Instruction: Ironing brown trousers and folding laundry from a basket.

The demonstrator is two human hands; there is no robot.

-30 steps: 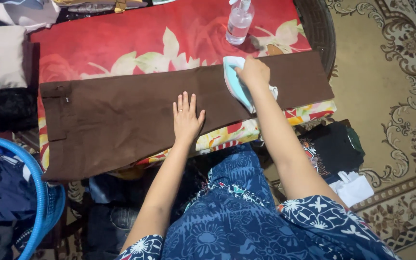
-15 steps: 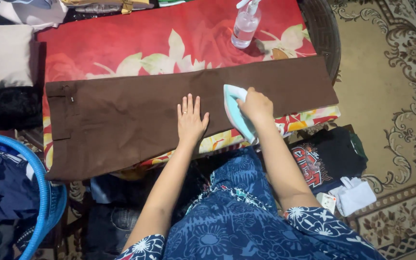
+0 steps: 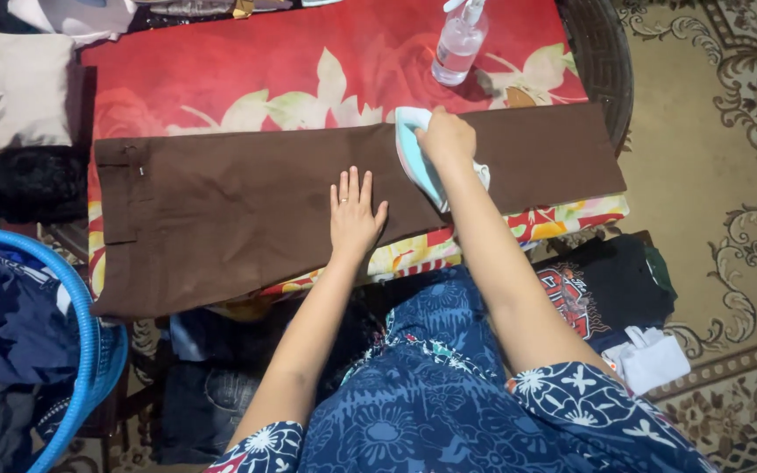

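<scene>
red floral cloth under flat, smooth brown trousers, pale blue iron atop

I see a low table with a dark woven rim, covered by a red cloth printed with pale flowers. Directly on the cloth lie flat brown trousers, waistband to my left, and a clear plastic spray bottle stands upright near the far edge.

Right hand hides the iron's handle; blue basket seemingly cut off left.
</scene>
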